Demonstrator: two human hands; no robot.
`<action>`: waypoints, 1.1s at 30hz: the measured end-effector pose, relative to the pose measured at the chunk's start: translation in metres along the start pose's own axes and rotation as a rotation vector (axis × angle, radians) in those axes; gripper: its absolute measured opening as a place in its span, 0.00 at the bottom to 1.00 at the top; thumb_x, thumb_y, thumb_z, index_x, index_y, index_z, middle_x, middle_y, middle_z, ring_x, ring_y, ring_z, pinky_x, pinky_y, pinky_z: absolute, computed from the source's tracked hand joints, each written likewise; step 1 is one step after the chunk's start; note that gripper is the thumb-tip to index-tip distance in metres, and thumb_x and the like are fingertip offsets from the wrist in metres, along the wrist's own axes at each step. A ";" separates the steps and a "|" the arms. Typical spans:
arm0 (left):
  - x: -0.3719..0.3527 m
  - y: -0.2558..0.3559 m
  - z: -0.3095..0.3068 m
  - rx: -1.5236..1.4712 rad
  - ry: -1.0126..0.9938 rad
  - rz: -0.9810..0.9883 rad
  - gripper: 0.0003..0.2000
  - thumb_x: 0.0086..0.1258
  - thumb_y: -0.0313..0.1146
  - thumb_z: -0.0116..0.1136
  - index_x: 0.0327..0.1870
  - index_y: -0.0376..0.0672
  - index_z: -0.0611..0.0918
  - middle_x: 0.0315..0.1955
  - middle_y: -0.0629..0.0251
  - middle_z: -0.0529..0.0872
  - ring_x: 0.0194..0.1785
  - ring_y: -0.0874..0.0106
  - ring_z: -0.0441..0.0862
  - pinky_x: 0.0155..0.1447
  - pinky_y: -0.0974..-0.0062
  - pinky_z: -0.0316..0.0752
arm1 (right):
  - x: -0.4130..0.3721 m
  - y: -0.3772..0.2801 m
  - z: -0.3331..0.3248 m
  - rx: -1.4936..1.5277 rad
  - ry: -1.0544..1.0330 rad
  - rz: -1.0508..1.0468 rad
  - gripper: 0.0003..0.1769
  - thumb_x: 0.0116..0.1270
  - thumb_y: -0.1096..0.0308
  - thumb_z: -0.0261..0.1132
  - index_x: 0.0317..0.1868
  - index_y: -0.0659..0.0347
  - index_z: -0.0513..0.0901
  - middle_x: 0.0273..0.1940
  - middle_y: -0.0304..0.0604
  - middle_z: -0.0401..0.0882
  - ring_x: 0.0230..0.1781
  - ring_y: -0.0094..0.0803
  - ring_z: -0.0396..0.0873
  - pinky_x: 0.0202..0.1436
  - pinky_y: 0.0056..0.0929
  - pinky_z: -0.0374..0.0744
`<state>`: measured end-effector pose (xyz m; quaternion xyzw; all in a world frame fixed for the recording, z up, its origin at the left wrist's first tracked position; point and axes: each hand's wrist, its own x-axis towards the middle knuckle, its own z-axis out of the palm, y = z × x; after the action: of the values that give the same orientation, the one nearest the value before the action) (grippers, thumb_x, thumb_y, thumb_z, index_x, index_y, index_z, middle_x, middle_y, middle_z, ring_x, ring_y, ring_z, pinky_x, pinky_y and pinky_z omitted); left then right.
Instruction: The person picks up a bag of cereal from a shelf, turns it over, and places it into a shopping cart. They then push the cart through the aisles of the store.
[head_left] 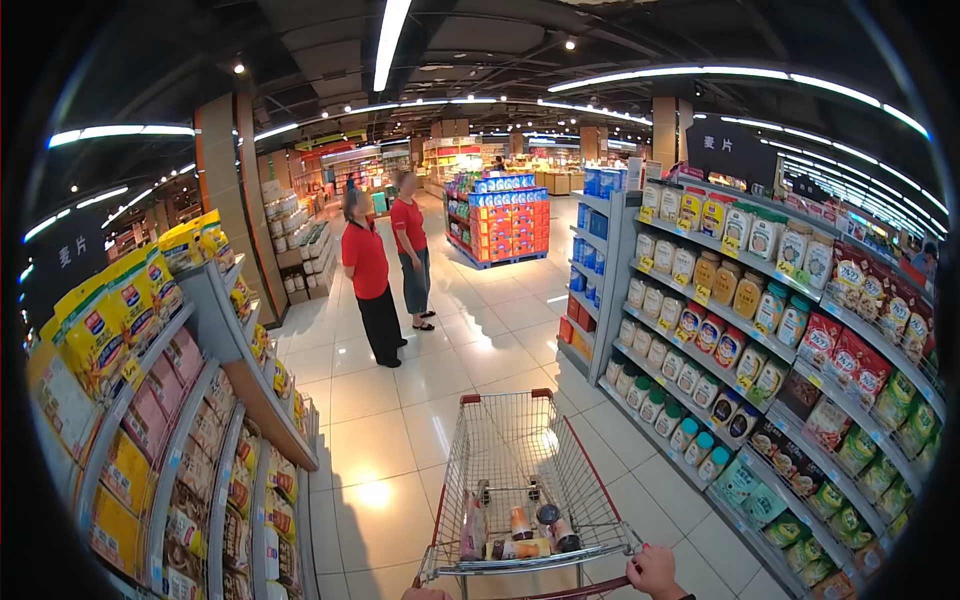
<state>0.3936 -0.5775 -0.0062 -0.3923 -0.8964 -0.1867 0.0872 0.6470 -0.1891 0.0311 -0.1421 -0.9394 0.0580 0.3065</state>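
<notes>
A wire shopping cart (500, 430) with red trim stands in front of me in the aisle. My right hand (653, 571) is closed around the right end of its red handle (590, 590). Only a sliver of my left hand (427, 594) shows at the bottom edge, by the handle's left end; its fingers are hidden. Inside the cart lie a dark-lidded jar (548, 514), a second small jar (521, 523), a yellowish packet (520, 549) and a clear pinkish package (472, 525).
Shelves of jars and bags (735, 300) line the right side. A shelf of yellow bags (130, 300) stands close on the left. Two people in red shirts (368, 260) (408, 225) stand ahead on the left. A box display (508, 222) rises farther along the tiled floor (420, 425).
</notes>
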 end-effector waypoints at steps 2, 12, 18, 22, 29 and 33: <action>0.009 -0.014 0.008 0.002 0.113 0.021 0.14 0.60 0.40 0.57 0.15 0.47 0.81 0.15 0.57 0.80 0.21 0.57 0.78 0.30 0.56 0.72 | 0.009 0.003 0.014 -0.010 -0.004 0.048 0.09 0.49 0.64 0.69 0.17 0.51 0.77 0.20 0.37 0.72 0.24 0.41 0.75 0.29 0.42 0.67; 0.099 -0.071 0.020 0.113 -0.010 0.038 0.15 0.62 0.41 0.56 0.15 0.46 0.81 0.16 0.57 0.81 0.22 0.56 0.78 0.31 0.56 0.72 | 0.096 0.010 0.071 0.052 -0.015 0.107 0.10 0.52 0.62 0.69 0.18 0.52 0.78 0.22 0.37 0.73 0.26 0.39 0.76 0.31 0.40 0.72; 0.159 -0.109 0.035 0.034 0.002 0.090 0.16 0.64 0.41 0.55 0.16 0.45 0.82 0.15 0.56 0.80 0.21 0.56 0.78 0.30 0.56 0.73 | 0.144 0.010 0.101 0.025 -0.053 0.164 0.08 0.52 0.64 0.68 0.20 0.55 0.79 0.24 0.39 0.76 0.28 0.41 0.77 0.33 0.41 0.72; 0.193 -0.128 0.034 -0.010 0.038 0.117 0.16 0.65 0.39 0.54 0.15 0.45 0.81 0.14 0.56 0.80 0.19 0.56 0.77 0.28 0.56 0.71 | 0.170 0.005 0.123 -0.031 0.000 0.206 0.08 0.53 0.65 0.68 0.20 0.55 0.79 0.23 0.40 0.76 0.29 0.42 0.77 0.33 0.41 0.72; 0.254 -0.184 0.038 0.000 -0.063 0.152 0.18 0.66 0.41 0.52 0.16 0.45 0.81 0.16 0.56 0.82 0.20 0.55 0.78 0.31 0.54 0.71 | 0.216 -0.025 0.164 -0.131 0.043 0.296 0.10 0.54 0.62 0.69 0.20 0.55 0.80 0.24 0.41 0.77 0.29 0.43 0.77 0.33 0.43 0.71; 0.281 -0.209 0.044 -0.087 -0.050 0.164 0.18 0.66 0.42 0.53 0.15 0.45 0.81 0.15 0.57 0.82 0.20 0.56 0.78 0.31 0.55 0.70 | 0.241 -0.040 0.184 -0.197 -0.048 0.368 0.14 0.58 0.56 0.68 0.20 0.54 0.80 0.25 0.40 0.78 0.30 0.42 0.78 0.35 0.43 0.70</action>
<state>0.0491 -0.5014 -0.0175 -0.4725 -0.8542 -0.2078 0.0626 0.3431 -0.1582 0.0256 -0.3390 -0.9059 0.0241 0.2528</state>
